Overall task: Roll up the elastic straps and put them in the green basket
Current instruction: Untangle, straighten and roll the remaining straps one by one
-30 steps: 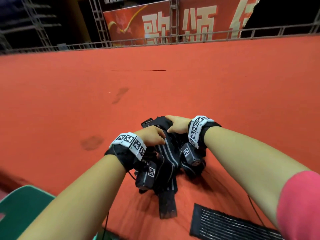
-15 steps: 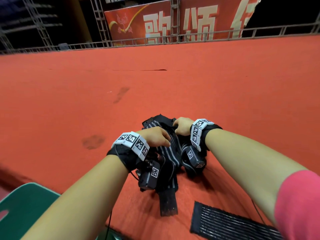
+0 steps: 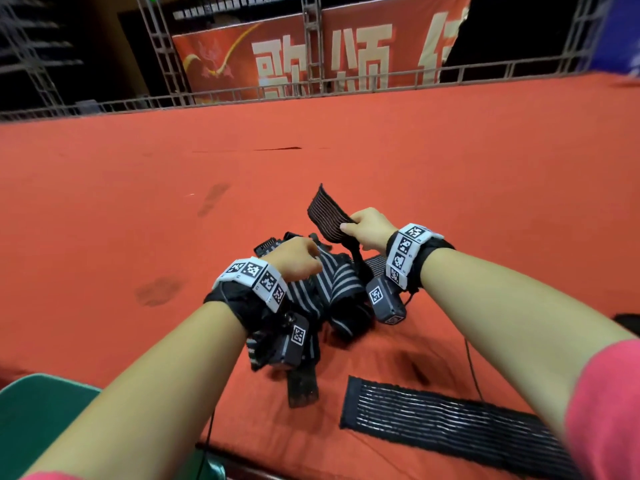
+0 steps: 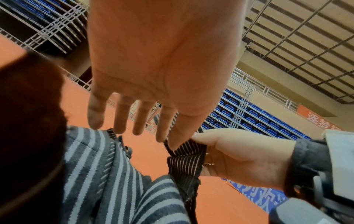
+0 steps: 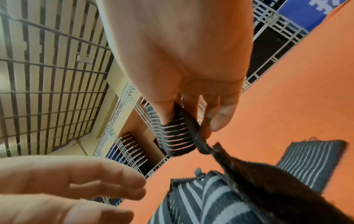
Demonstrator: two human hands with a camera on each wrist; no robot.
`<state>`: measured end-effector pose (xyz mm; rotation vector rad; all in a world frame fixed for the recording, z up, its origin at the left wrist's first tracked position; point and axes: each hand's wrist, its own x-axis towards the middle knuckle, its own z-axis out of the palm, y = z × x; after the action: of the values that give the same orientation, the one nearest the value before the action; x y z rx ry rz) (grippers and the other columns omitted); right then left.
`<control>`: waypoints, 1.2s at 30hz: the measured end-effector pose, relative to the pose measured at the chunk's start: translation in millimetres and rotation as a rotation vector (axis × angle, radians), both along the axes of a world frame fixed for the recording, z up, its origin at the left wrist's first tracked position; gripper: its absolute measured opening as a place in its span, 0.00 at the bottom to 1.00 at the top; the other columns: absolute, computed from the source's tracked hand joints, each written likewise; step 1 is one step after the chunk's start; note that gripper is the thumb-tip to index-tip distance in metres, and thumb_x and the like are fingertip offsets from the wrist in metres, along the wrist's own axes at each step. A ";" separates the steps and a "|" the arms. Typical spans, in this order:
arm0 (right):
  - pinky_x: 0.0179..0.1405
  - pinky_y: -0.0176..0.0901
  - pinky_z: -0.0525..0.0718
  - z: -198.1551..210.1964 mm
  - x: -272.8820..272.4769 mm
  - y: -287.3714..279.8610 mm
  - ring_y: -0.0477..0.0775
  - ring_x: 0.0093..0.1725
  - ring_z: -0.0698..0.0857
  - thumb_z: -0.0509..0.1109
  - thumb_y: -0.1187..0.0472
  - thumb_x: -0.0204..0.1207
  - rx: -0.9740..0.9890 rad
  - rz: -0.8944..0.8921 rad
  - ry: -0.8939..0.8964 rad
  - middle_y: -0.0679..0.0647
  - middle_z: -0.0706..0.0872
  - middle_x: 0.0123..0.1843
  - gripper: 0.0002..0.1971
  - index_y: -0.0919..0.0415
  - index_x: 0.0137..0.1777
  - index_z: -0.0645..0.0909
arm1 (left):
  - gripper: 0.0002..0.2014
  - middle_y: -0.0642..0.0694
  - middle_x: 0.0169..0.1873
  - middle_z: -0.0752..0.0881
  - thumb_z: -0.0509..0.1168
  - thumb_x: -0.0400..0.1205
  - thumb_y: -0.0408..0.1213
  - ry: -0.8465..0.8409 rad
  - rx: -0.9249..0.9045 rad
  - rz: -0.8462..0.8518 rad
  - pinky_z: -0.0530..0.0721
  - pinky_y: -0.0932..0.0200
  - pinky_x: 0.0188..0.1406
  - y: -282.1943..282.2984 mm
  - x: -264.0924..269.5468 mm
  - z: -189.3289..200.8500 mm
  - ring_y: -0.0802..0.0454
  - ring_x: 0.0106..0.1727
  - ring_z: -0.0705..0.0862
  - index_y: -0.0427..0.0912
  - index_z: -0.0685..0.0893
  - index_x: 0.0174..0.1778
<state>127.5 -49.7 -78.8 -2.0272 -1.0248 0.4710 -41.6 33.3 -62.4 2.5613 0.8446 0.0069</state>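
A heap of black and grey striped elastic straps (image 3: 332, 299) lies on the red carpet in front of me. My right hand (image 3: 367, 228) pinches the end of a thin-striped black strap (image 3: 327, 216) and holds it up above the heap; the right wrist view shows thumb and fingers clamped on this strap (image 5: 176, 136). My left hand (image 3: 298, 258) hovers over the heap with fingers straight (image 4: 122, 121), its thumb tip beside the lifted strap (image 4: 185, 160). A wide-striped strap (image 4: 114, 181) lies under it. The green basket (image 3: 41, 417) sits at the lower left.
Another black strap (image 3: 450, 424) lies flat on the carpet at the lower right. A dark object (image 3: 627, 322) shows at the right edge. A metal rail (image 3: 311, 88) and a red banner close the far edge of the carpet.
My right hand has pulled one strap end up and to the right, out of the heap. My left hand has loosened from the heap and now hovers with straight fingers.
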 end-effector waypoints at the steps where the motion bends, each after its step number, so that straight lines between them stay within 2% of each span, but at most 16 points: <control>1: 0.31 0.45 0.77 2.3 1.4 -6.8 0.58 0.33 0.81 0.65 0.62 0.82 0.046 -0.008 0.066 0.57 0.83 0.33 0.12 0.62 0.36 0.79 | 0.21 0.44 0.63 0.84 0.67 0.80 0.37 -0.021 0.002 0.006 0.79 0.58 0.55 -4.3 2.4 1.3 0.50 0.57 0.82 0.42 0.81 0.70; 4: 0.34 0.46 0.84 8.2 2.5 -28.1 0.60 0.42 0.86 0.64 0.66 0.84 0.181 -0.022 0.258 0.64 0.85 0.44 0.07 0.69 0.49 0.82 | 0.21 0.44 0.67 0.83 0.66 0.80 0.35 -0.085 -0.014 0.014 0.78 0.60 0.57 -18.2 10.5 1.6 0.50 0.59 0.82 0.42 0.80 0.71; 5: 0.33 0.46 0.86 8.8 1.7 -32.2 0.60 0.41 0.86 0.64 0.66 0.85 0.210 -0.025 0.304 0.64 0.85 0.44 0.07 0.70 0.50 0.82 | 0.22 0.43 0.68 0.83 0.67 0.80 0.35 -0.100 -0.032 0.024 0.78 0.59 0.61 -20.4 13.1 -1.2 0.48 0.62 0.82 0.41 0.80 0.72; 7: 0.29 0.43 0.88 9.3 2.5 -45.3 0.56 0.38 0.86 0.63 0.68 0.85 0.269 -0.039 0.395 0.62 0.85 0.42 0.08 0.68 0.46 0.81 | 0.25 0.43 0.69 0.81 0.68 0.80 0.36 -0.117 -0.067 0.030 0.78 0.56 0.68 -29.0 22.3 -7.6 0.46 0.67 0.81 0.40 0.77 0.74; 9: 0.33 0.45 0.90 6.5 5.2 -54.7 0.57 0.39 0.87 0.62 0.68 0.86 0.326 -0.065 0.477 0.63 0.86 0.44 0.08 0.67 0.47 0.81 | 0.26 0.44 0.69 0.81 0.70 0.79 0.37 -0.105 -0.091 0.000 0.78 0.58 0.65 -37.4 32.0 -14.9 0.48 0.65 0.81 0.40 0.76 0.75; 11: 0.43 0.54 0.90 1.7 9.9 -61.9 0.62 0.45 0.88 0.62 0.67 0.87 0.362 -0.100 0.525 0.67 0.86 0.51 0.08 0.71 0.56 0.81 | 0.27 0.48 0.64 0.82 0.73 0.79 0.37 -0.084 -0.127 -0.062 0.74 0.64 0.56 -46.7 40.5 -23.3 0.53 0.60 0.80 0.39 0.75 0.74; 12: 0.44 0.55 0.90 -0.2 11.4 -65.3 0.63 0.45 0.88 0.62 0.67 0.87 0.375 -0.118 0.548 0.67 0.85 0.52 0.09 0.72 0.59 0.80 | 0.28 0.50 0.62 0.81 0.74 0.78 0.36 -0.072 -0.157 -0.083 0.73 0.66 0.55 -51.3 44.4 -28.3 0.55 0.59 0.79 0.40 0.75 0.74; 13: 0.42 0.55 0.90 -2.0 13.0 -68.0 0.62 0.44 0.88 0.63 0.67 0.86 0.389 -0.131 0.579 0.67 0.85 0.52 0.10 0.73 0.61 0.79 | 0.29 0.51 0.61 0.81 0.76 0.77 0.36 -0.068 -0.189 -0.092 0.73 0.66 0.57 -53.8 48.7 -35.9 0.56 0.59 0.79 0.40 0.74 0.74; 15: 0.42 0.56 0.91 -5.2 16.2 -73.1 0.63 0.44 0.89 0.63 0.67 0.86 0.409 -0.141 0.623 0.67 0.85 0.51 0.12 0.76 0.63 0.78 | 0.31 0.50 0.62 0.83 0.78 0.74 0.41 -0.070 -0.189 -0.063 0.78 0.60 0.64 -57.6 57.4 -52.2 0.53 0.61 0.82 0.42 0.74 0.71; 17: 0.42 0.57 0.92 -7.8 17.9 -78.6 0.63 0.44 0.89 0.63 0.67 0.86 0.407 -0.130 0.639 0.67 0.86 0.50 0.12 0.76 0.63 0.78 | 0.29 0.48 0.62 0.85 0.76 0.74 0.46 -0.074 -0.135 -0.017 0.80 0.52 0.67 -59.5 65.3 -66.9 0.49 0.63 0.84 0.43 0.75 0.68; 21: 0.29 0.50 0.91 -16.0 30.3 -86.0 0.59 0.38 0.89 0.63 0.68 0.85 0.383 -0.222 0.557 0.65 0.87 0.48 0.08 0.71 0.59 0.81 | 0.18 0.43 0.58 0.87 0.72 0.76 0.38 -0.087 -0.077 0.038 0.81 0.51 0.63 -63.1 72.3 -78.1 0.43 0.62 0.85 0.42 0.79 0.62; 23: 0.33 0.57 0.92 -20.6 43.4 -91.0 0.64 0.40 0.91 0.64 0.67 0.84 0.398 -0.345 0.479 0.67 0.88 0.50 0.05 0.66 0.52 0.82 | 0.14 0.42 0.57 0.87 0.67 0.77 0.33 -0.089 -0.065 0.072 0.81 0.51 0.62 -59.4 72.6 -81.8 0.41 0.61 0.84 0.44 0.81 0.59; 26: 0.36 0.67 0.91 -23.6 63.6 -104.4 0.70 0.44 0.91 0.65 0.66 0.83 0.442 -0.483 0.463 0.70 0.88 0.54 0.06 0.62 0.44 0.81 | 0.15 0.38 0.60 0.86 0.62 0.78 0.29 -0.076 -0.045 0.134 0.79 0.52 0.62 -51.7 68.1 -87.9 0.38 0.63 0.82 0.42 0.81 0.60; 28: 0.36 0.66 0.91 -24.5 70.6 -112.8 0.70 0.43 0.91 0.65 0.66 0.83 0.463 -0.499 0.489 0.70 0.88 0.54 0.07 0.61 0.44 0.81 | 0.14 0.35 0.60 0.85 0.61 0.79 0.29 -0.059 -0.031 0.172 0.80 0.50 0.62 -47.8 64.6 -91.3 0.36 0.63 0.82 0.39 0.80 0.61; 31: 0.34 0.65 0.91 -25.5 76.7 -120.2 0.70 0.44 0.91 0.64 0.65 0.83 0.501 -0.557 0.478 0.68 0.88 0.54 0.07 0.60 0.43 0.82 | 0.10 0.34 0.59 0.84 0.61 0.81 0.31 -0.022 -0.016 0.207 0.80 0.49 0.56 -46.4 63.6 -92.6 0.34 0.61 0.82 0.37 0.78 0.58; 36: 0.29 0.67 0.90 -18.8 83.5 -133.0 0.71 0.44 0.90 0.66 0.62 0.81 0.513 -0.648 0.380 0.68 0.87 0.51 0.07 0.64 0.43 0.81 | 0.10 0.32 0.59 0.83 0.62 0.82 0.33 0.048 0.047 0.263 0.81 0.48 0.53 -44.7 57.7 -92.8 0.33 0.59 0.83 0.35 0.77 0.58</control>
<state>211.1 -182.7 -97.6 -1.5947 -0.1922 0.1992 16.0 -11.4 -155.1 2.4825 1.2077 0.0462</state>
